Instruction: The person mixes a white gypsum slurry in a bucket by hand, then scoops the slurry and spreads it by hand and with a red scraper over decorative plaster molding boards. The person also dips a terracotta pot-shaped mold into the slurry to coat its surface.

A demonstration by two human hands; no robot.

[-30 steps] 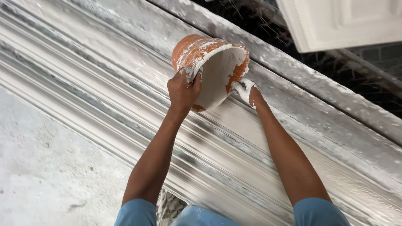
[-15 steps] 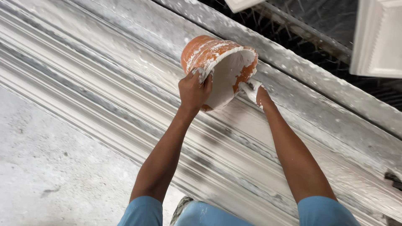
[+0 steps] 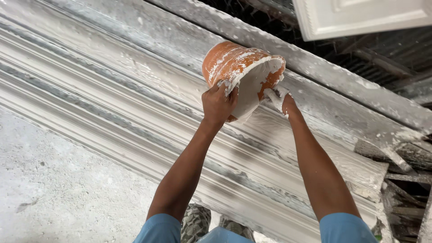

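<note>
A: Bucket, orange and caked in white plaster, is held tipped over the long ridged moulding. Its rim is gripped by the left hand.

B: Right hand is buried in wet plaster at the bucket's mouth, so whether it's clenched can't be told. White panel is cut off up top.

- Just one view here, the head cam, looking steeply down past both arms.
- It sat close, about arm's reach from the bucket and the mould.
- Concrete floor filled the lower left, a white panel the top right.
</note>
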